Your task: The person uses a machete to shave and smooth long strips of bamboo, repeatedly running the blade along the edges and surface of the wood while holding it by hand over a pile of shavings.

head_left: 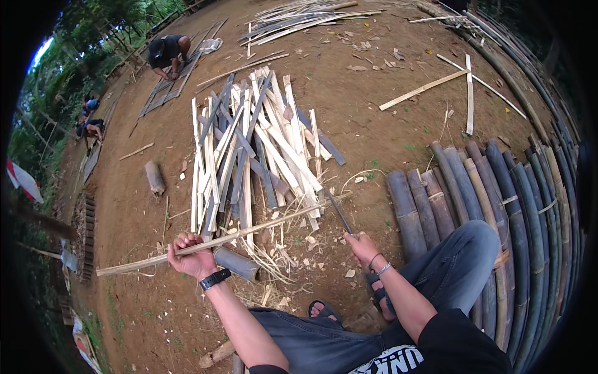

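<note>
My left hand (192, 255), a dark watch at its wrist, is closed round a long pale bamboo strip (268, 225). The strip slants up to the right across the front of a pile of split bamboo slats (249, 146), pale on one face and dark on the other. In my right hand (364, 250) is a long knife (339, 213), its dark narrow blade pointing up and away. The blade's far part meets or crosses the strip near its right end; whether they touch I cannot tell. Thin curled shavings (280, 265) lie below the strip.
Whole dark bamboo poles (464, 187) are stacked along my right. A short bamboo piece (238, 264) lies below my left hand, another (154, 177) farther left. A crouching person (167, 56) works over a lattice frame (165, 87) at far left. More slats (299, 22) lie at the back.
</note>
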Demonstrator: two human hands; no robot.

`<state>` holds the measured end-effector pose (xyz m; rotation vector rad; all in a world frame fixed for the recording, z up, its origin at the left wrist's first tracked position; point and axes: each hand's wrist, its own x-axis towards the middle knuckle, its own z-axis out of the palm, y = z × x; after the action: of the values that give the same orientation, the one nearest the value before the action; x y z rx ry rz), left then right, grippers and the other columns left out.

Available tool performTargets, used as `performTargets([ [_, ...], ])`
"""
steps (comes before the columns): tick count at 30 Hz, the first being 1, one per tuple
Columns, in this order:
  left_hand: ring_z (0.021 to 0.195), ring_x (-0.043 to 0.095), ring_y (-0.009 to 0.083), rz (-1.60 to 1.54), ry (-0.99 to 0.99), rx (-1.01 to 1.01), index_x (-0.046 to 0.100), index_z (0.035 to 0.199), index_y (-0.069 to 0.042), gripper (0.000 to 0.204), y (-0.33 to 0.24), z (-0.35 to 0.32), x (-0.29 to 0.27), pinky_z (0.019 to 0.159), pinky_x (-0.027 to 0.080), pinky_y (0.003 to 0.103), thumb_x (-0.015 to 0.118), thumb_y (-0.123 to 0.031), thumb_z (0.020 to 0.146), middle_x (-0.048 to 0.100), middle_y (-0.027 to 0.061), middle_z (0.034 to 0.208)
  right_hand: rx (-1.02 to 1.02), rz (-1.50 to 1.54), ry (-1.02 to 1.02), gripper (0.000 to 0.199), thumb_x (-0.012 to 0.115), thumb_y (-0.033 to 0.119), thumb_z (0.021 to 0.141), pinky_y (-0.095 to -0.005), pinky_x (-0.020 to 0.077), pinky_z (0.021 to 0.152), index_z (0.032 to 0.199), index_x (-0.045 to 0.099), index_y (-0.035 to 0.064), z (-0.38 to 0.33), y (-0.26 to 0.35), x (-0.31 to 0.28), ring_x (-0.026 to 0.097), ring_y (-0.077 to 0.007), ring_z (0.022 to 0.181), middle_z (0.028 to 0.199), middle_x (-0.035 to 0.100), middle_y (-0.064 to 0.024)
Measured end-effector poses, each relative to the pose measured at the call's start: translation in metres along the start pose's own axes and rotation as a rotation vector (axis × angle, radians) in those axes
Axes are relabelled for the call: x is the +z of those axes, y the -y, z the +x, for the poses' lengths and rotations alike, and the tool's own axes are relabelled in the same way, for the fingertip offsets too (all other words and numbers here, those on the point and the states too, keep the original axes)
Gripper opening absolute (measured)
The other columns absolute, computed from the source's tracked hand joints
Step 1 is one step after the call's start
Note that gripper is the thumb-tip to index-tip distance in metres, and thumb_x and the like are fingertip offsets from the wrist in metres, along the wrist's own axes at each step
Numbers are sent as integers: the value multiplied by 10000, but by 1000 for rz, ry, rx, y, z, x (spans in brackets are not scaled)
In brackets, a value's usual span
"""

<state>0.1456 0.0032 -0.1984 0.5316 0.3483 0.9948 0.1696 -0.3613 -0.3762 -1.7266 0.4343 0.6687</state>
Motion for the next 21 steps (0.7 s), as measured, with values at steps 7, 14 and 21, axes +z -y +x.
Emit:
performTargets([
  [7, 457, 359, 94, 20, 206, 96, 601, 828, -75, 671, -3, 9, -32, 431, 285, 226, 509, -739, 804, 376, -4, 521, -30, 0, -95, 474, 632, 434, 883, -317, 375, 355, 926, 495, -17, -20, -9, 7, 482, -148, 383, 504, 493, -40],
  [14, 456, 370, 107, 56, 416, 83, 507, 751, -71, 630, -7, -11, -19, 403, 262, 228, 507, -697, 824, 373, 10, 568, 83, 407, -80, 408, 733, 411, 819, -280, 367, 346, 759, 525, 66, 51, 3, 25, 454, -111, 388, 547, 479, -7],
  [21, 480, 404, 111, 35, 594, 20, 456, 761, -91, 622, -9, -42, 8, 434, 296, 231, 574, -701, 774, 376, 4, 575, 259, 534, -251, 396, 800, 370, 746, -292, 402, 377, 704, 584, 40, 112, 28, 40, 500, -132, 414, 592, 587, -64],
])
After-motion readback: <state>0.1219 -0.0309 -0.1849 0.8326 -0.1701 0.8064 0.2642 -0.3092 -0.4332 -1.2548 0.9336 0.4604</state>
